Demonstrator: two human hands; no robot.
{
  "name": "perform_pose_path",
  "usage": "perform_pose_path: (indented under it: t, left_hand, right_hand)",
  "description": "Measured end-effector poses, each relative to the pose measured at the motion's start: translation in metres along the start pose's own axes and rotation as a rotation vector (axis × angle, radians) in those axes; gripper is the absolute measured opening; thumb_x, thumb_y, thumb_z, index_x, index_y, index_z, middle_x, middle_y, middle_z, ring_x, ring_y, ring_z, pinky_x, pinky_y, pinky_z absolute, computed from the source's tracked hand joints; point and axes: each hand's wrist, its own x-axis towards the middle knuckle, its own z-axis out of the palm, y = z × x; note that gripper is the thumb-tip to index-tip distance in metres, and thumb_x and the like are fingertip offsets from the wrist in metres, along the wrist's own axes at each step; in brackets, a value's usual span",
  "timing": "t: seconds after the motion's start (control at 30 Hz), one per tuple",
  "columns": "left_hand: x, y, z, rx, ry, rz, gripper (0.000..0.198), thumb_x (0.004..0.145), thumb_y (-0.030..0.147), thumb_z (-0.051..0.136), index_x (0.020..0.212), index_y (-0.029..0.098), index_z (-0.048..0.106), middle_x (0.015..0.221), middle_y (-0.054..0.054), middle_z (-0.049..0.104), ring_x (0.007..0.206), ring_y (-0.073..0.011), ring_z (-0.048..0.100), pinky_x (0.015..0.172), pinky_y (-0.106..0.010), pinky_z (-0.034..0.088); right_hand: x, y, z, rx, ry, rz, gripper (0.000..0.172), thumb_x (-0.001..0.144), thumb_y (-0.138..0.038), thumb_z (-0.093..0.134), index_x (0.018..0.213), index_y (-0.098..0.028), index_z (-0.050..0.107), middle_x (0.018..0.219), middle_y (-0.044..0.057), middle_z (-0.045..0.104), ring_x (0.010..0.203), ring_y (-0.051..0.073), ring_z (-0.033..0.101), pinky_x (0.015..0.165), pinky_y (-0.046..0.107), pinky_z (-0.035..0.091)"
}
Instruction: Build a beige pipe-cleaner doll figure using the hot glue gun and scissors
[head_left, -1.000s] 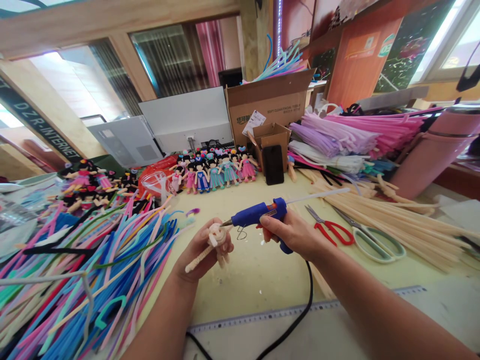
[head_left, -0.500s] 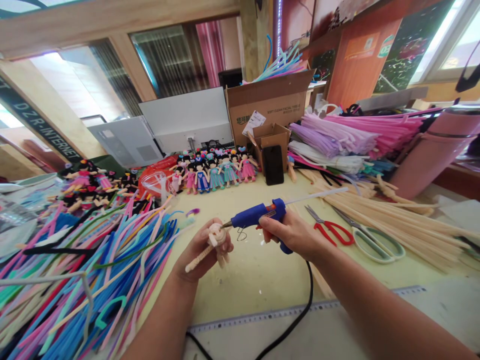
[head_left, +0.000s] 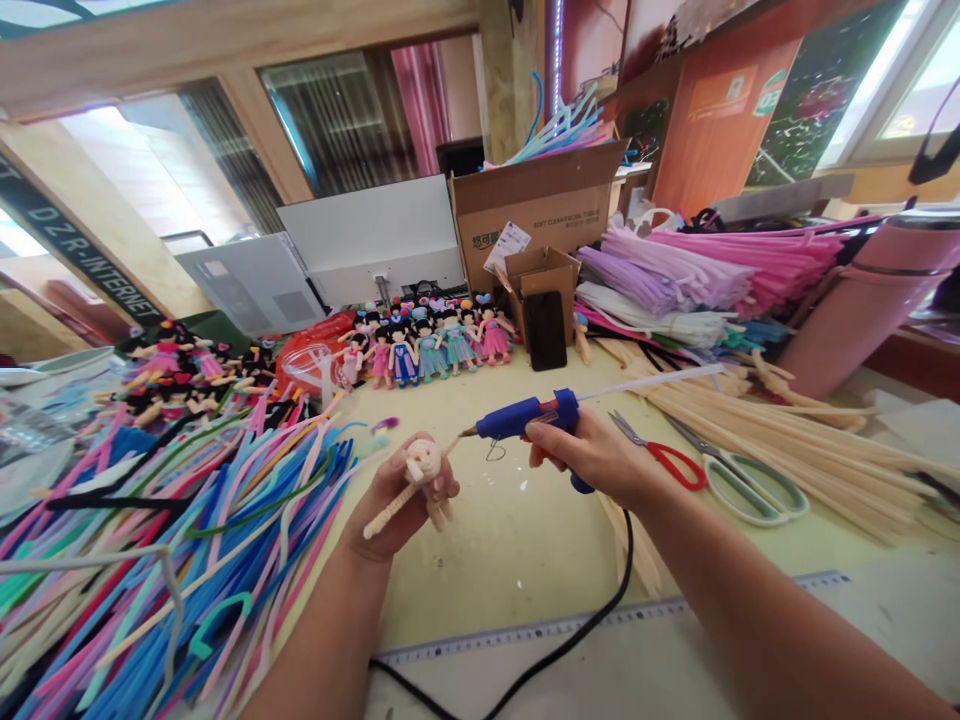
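My left hand (head_left: 396,500) is closed round a small cream pipe-cleaner figure (head_left: 421,468), its round head up and a cream stem sticking out to the lower left. My right hand (head_left: 592,460) grips a blue hot glue gun (head_left: 525,420) with an orange trigger. A white glue stick juts from the gun's back towards the right. The gun's nozzle points left and sits a short gap away from the figure's head. A black cord (head_left: 600,600) runs from the gun down across the table.
Several coloured pipe cleaners (head_left: 172,540) are heaped at the left. Finished little dolls (head_left: 427,345) stand in a row at the back, by cardboard boxes (head_left: 540,205). Red scissors (head_left: 664,458) and pale green scissors (head_left: 742,480) lie right of my hand, beside cream stems (head_left: 810,440). A ruler (head_left: 540,630) lies near me.
The glue gun has pulled back to the right, its nozzle leaving the figure's head. My left hand has shifted slightly left and turned the figure.
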Motion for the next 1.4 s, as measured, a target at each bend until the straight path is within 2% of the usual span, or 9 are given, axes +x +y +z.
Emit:
perform_pose_path:
  t: [0.13, 0.27, 0.37, 0.5, 0.6, 0.67, 0.8, 0.9, 1.4]
  left_hand:
    - [0.000, -0.001, -0.002, -0.014, 0.027, 0.013, 0.024, 0.076, 0.039, 0.074, 0.076, 0.018, 0.061, 0.060, 0.001, 0.060, 0.056, -0.0110, 0.051, 0.067, -0.027, 0.046]
    - [0.001, 0.001, 0.000, 0.021, 0.082, 0.043, 0.029, 0.073, 0.040, 0.077, 0.074, 0.018, 0.058, 0.060, 0.001, 0.059, 0.057, -0.0116, 0.052, 0.067, -0.027, 0.046]
    - [0.001, 0.004, 0.003, 0.098, 0.140, 0.079, 0.033, 0.070, 0.042, 0.079, 0.073, 0.018, 0.056, 0.061, 0.002, 0.059, 0.058, -0.0118, 0.054, 0.063, -0.026, 0.046]
    - [0.002, 0.007, 0.006, 0.230, 0.255, 0.114, 0.037, 0.067, 0.042, 0.082, 0.071, 0.018, 0.054, 0.064, 0.001, 0.062, 0.058, -0.0122, 0.057, 0.057, -0.023, 0.044]
    - [0.003, 0.007, 0.009, 0.295, 0.331, 0.122, 0.038, 0.064, 0.040, 0.084, 0.072, 0.017, 0.054, 0.066, 0.001, 0.064, 0.056, -0.0115, 0.057, 0.052, -0.022, 0.042]
    - [0.003, 0.006, 0.011, 0.328, 0.339, 0.134, 0.039, 0.063, 0.041, 0.084, 0.073, 0.018, 0.054, 0.066, 0.001, 0.065, 0.054, -0.0110, 0.056, 0.050, -0.021, 0.040]
    - [0.004, 0.001, 0.017, 0.381, 0.290, 0.163, 0.039, 0.062, 0.039, 0.085, 0.075, 0.018, 0.055, 0.065, 0.001, 0.066, 0.056, -0.0113, 0.055, 0.053, -0.022, 0.042]
    - [0.005, -0.003, 0.020, 0.400, 0.275, 0.177, 0.038, 0.061, 0.038, 0.085, 0.074, 0.018, 0.055, 0.063, 0.001, 0.065, 0.057, -0.0119, 0.055, 0.056, -0.024, 0.043]
    - [0.006, -0.006, 0.027, 0.395, 0.260, 0.125, 0.039, 0.060, 0.038, 0.085, 0.073, 0.018, 0.055, 0.060, 0.001, 0.066, 0.054, -0.0109, 0.054, 0.053, -0.022, 0.042]
  right_hand:
    - [0.012, 0.023, 0.013, -0.122, 0.074, 0.120, 0.030, 0.092, -0.039, 0.045, 0.079, -0.019, 0.063, 0.079, 0.006, 0.068, 0.066, 0.017, 0.058, 0.061, 0.030, 0.045]
    - [0.018, 0.042, 0.025, -0.446, 0.003, 0.176, 0.034, 0.095, -0.038, 0.041, 0.097, -0.017, 0.067, 0.090, 0.010, 0.072, 0.083, 0.024, 0.066, 0.071, 0.034, 0.048]
    - [0.012, 0.039, 0.021, -0.806, -0.028, 0.157, 0.041, 0.096, -0.045, 0.044, 0.111, -0.013, 0.065, 0.106, 0.017, 0.071, 0.099, 0.030, 0.066, 0.078, 0.036, 0.047]
    - [-0.002, 0.016, 0.003, -1.136, -0.115, 0.181, 0.041, 0.093, -0.051, 0.053, 0.094, -0.014, 0.070, 0.097, 0.017, 0.072, 0.092, 0.032, 0.067, 0.071, 0.035, 0.044]
    - [-0.009, 0.001, 0.000, -0.972, -0.356, 0.099, 0.033, 0.089, -0.043, 0.060, 0.069, -0.017, 0.067, 0.073, 0.008, 0.069, 0.072, 0.022, 0.064, 0.059, 0.029, 0.036]
    - [-0.012, -0.004, 0.008, -0.724, -0.419, -0.040, 0.029, 0.088, -0.032, 0.061, 0.063, -0.018, 0.063, 0.062, 0.002, 0.062, 0.062, 0.015, 0.056, 0.055, 0.027, 0.031]
    - [-0.015, -0.006, 0.034, -0.179, -0.192, -0.158, 0.008, 0.086, -0.023, 0.061, 0.079, -0.019, 0.063, 0.065, -0.003, 0.059, 0.059, 0.010, 0.050, 0.055, 0.023, 0.035]
    - [-0.015, -0.004, 0.046, 0.014, -0.059, -0.121, 0.015, 0.081, -0.032, 0.070, 0.081, -0.019, 0.061, 0.063, -0.004, 0.056, 0.057, 0.009, 0.047, 0.052, 0.022, 0.035]
    - [-0.015, -0.006, 0.047, -0.064, 0.011, -0.192, 0.010, 0.084, -0.022, 0.061, 0.075, -0.018, 0.061, 0.060, -0.005, 0.053, 0.053, 0.009, 0.041, 0.052, 0.024, 0.031]
